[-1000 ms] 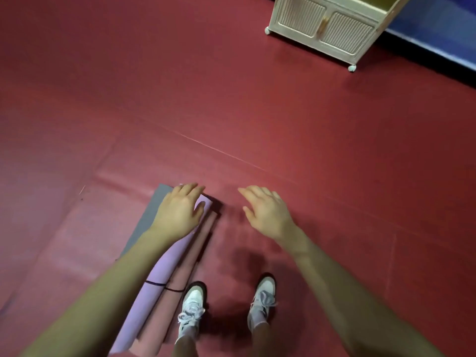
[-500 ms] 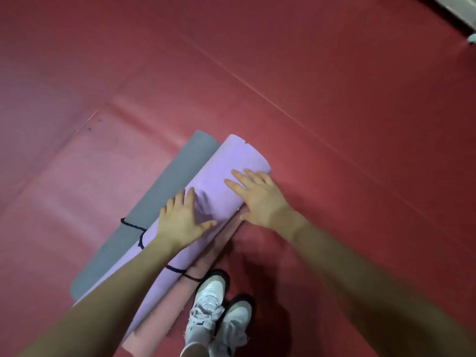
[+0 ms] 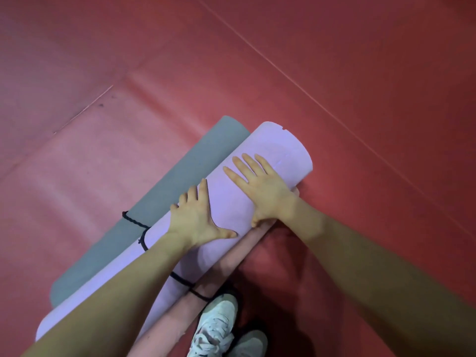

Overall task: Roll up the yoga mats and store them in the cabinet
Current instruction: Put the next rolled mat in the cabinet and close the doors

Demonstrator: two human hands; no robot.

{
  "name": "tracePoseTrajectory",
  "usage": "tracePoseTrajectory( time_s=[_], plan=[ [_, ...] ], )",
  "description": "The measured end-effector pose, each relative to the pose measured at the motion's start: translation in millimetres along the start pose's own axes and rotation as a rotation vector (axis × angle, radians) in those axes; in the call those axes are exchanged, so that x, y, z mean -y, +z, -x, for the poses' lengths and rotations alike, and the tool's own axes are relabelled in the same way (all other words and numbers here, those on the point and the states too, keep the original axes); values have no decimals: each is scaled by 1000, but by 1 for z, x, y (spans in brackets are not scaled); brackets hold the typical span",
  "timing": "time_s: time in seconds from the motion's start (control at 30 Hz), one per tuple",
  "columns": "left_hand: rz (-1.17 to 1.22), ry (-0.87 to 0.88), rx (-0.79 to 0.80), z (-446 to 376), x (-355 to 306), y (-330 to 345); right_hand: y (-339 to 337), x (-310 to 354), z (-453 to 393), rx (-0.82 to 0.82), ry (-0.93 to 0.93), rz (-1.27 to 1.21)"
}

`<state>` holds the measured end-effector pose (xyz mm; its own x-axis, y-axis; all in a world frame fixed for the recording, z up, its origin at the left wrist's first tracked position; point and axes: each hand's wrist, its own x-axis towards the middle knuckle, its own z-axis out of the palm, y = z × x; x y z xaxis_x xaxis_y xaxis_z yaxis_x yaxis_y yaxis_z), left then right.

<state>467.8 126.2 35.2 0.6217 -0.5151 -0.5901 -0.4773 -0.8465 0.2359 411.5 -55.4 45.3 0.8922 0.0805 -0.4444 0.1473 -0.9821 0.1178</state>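
Left hand (image 3: 197,222) and right hand (image 3: 260,186), released, lie flat on the purple mat (image 3: 280,150); bare red floor (image 3: 334,86) beyond

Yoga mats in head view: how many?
3. Purple mat rolled, under both hands; grey mat beside it, away from the person; pink mat partly hidden beneath, near the shoes. More may be hidden.
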Motion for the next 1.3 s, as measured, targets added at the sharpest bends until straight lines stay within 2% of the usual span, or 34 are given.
tracePoseTrajectory(
  time_s=[0.07, 0.3, 0.53, 0.8, 0.97, 1.17, 1.3],
  plan=[
    [14, 14, -47, 3, 0, -1, -2, 3, 2, -35, 17, 65],
    [-50, 79, -187, 29, -14, -1, -3, 16, 36, -204, 101, 47],
    [-205, 341, -207, 60, -44, -32, -29, 13, 113, -187, 301, -97],
    [-338, 600, -281, 122, -110, -135, -133, -30, 206, -217, 382, -116],
    [-381, 716, -271, 171, -162, -214, -218, -56, 274, -147, 476, -125],
    [-450, 871, -328, 231, -219, -311, -316, -76, 355, -215, 620, -122],
    [-517, 969, -355, 258, -262, -357, -352, -87, 401, -274, 736, -143]
  ],
)
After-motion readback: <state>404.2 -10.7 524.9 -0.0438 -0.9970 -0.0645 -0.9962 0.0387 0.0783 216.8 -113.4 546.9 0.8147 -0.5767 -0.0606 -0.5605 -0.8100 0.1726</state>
